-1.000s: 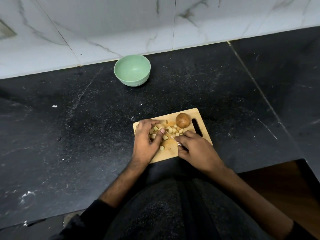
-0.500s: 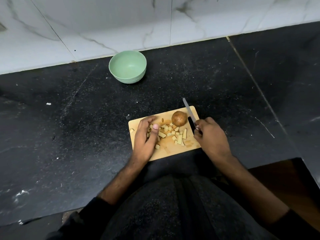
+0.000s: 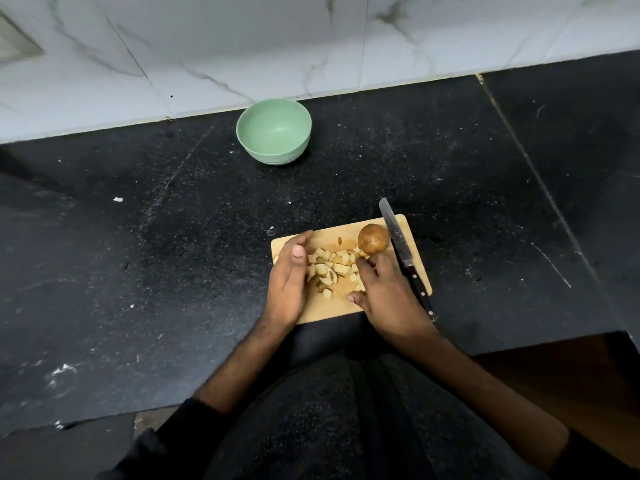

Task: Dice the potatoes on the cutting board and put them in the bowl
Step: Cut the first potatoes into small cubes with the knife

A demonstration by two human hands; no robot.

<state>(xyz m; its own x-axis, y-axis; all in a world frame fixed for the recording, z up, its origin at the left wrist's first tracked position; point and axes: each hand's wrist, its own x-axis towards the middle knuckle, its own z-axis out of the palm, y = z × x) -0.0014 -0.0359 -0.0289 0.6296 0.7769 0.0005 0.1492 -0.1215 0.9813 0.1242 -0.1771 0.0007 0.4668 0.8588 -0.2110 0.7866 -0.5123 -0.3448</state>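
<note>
A small wooden cutting board (image 3: 329, 311) lies on the black counter in front of me. A pile of diced potato pieces (image 3: 332, 268) sits at its middle, and a whole brown potato (image 3: 372, 239) rests at the far right corner. My left hand (image 3: 289, 285) stands on its edge at the left of the pile, palm turned toward the pieces. My right hand (image 3: 388, 296) is at the pile's right side, fingertips touching the pieces. A black-handled knife (image 3: 398, 237) lies along the board's right edge, beside my right hand. The empty green bowl (image 3: 277, 154) stands farther back near the wall.
The black stone counter (image 3: 138, 254) stretches wide to the left and right of the board, with small white crumbs on it. A white marble wall (image 3: 242, 46) rises behind the bowl. The counter's front edge drops off at the lower right.
My right hand laid the knife down along the board's right edge and moved left to the pile. My left hand turned onto its edge beside the pieces.
</note>
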